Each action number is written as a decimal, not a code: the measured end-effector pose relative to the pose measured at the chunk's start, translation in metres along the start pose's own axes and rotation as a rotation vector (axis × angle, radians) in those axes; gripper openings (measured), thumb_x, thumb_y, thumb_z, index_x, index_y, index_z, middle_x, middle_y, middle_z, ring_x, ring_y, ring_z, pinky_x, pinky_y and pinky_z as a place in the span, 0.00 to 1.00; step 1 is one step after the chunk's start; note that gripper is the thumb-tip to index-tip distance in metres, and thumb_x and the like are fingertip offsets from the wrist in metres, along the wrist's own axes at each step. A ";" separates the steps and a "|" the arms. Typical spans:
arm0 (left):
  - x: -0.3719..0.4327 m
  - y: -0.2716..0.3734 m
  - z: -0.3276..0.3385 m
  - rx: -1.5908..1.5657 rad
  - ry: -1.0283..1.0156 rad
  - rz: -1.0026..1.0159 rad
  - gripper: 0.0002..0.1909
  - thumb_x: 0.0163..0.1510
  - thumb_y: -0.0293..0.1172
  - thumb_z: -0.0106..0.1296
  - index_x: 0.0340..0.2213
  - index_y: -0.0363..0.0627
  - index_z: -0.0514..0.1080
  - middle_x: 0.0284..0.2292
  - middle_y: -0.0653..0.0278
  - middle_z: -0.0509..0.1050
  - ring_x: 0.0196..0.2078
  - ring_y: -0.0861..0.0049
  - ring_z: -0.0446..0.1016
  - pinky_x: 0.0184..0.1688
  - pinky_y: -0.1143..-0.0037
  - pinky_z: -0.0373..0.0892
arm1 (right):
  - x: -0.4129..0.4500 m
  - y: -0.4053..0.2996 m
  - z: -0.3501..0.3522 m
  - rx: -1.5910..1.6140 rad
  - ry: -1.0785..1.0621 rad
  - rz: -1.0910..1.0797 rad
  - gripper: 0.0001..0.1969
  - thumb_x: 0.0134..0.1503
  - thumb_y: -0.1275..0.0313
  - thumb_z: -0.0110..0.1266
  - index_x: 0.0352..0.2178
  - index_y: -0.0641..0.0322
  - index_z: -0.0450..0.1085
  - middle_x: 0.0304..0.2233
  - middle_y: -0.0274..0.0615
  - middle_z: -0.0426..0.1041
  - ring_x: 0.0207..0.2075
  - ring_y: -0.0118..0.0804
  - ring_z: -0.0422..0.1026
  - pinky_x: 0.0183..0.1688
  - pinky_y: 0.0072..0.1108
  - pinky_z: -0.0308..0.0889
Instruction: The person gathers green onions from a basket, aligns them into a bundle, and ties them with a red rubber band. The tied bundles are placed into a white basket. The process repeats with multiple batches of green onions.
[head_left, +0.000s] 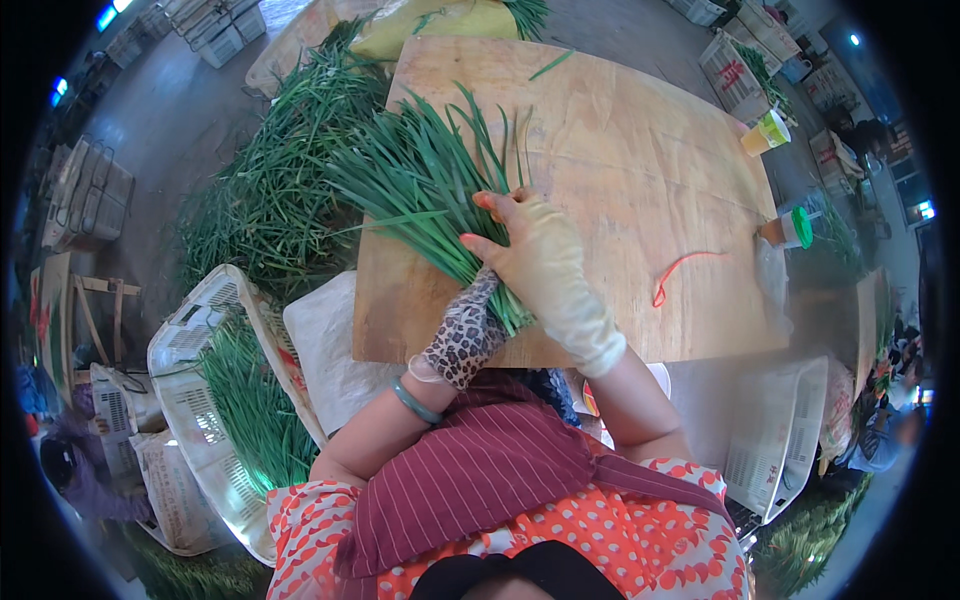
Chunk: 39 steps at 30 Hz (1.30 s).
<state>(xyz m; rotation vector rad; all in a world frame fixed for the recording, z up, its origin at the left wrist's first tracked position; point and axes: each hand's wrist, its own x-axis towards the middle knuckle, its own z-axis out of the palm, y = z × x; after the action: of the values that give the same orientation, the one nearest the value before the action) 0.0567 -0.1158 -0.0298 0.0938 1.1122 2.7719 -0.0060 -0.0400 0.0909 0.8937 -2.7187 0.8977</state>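
Note:
A bunch of garlic chives (427, 172) slants across the left part of a plywood board (637, 195), its cut ends towards me and its leaf tips pointing away. My left hand (469, 330), in a leopard-print glove, grips the bunch low down near the pale stem ends (514, 311). Against the right side of the same bunch is my right hand (544, 255), in a pale glove with bare thumb and fingertips. Its thumb lies across the stems, and a few thin leaves stand up beyond its fingers. The undersides of both hands are hidden.
A large heap of loose chives (285, 165) lies left of the board. Below it stands a white plastic crate (199, 420) holding chives. A red tie (679, 270) and a stray leaf (551, 65) lie on the board. Two cups (765, 135) line its right edge; another crate (776, 442) stands lower right.

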 end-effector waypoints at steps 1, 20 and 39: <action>0.001 -0.001 -0.003 0.099 -0.052 0.006 0.22 0.66 0.37 0.24 0.59 0.45 0.49 0.55 0.59 0.58 0.57 0.68 0.60 0.60 0.70 0.57 | 0.005 0.002 0.006 0.045 -0.022 0.055 0.17 0.46 0.66 0.62 0.39 0.56 0.72 0.32 0.42 0.72 0.33 0.38 0.74 0.34 0.25 0.67; 0.001 0.017 0.010 -0.662 -0.036 -0.085 0.19 0.62 0.41 0.38 0.50 0.44 0.62 0.47 0.56 0.69 0.47 0.67 0.68 0.53 0.64 0.64 | -0.049 0.009 -0.035 0.960 -0.054 0.383 0.02 0.60 0.75 0.43 0.35 0.63 0.60 0.28 0.42 0.74 0.19 0.26 0.68 0.22 0.16 0.63; -0.006 0.005 0.004 -0.687 0.294 -0.171 0.14 0.62 0.35 0.40 0.45 0.41 0.66 0.42 0.59 0.70 0.45 0.68 0.69 0.54 0.68 0.63 | 0.039 -0.004 -0.019 0.233 -0.036 0.159 0.13 0.51 0.67 0.59 0.39 0.56 0.71 0.18 0.38 0.68 0.21 0.30 0.67 0.25 0.23 0.62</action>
<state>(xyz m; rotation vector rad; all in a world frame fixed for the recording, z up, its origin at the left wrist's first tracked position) 0.0628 -0.1180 -0.0232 -0.4718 0.1401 2.8883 -0.0364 -0.0513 0.1207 0.7438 -2.7881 1.2627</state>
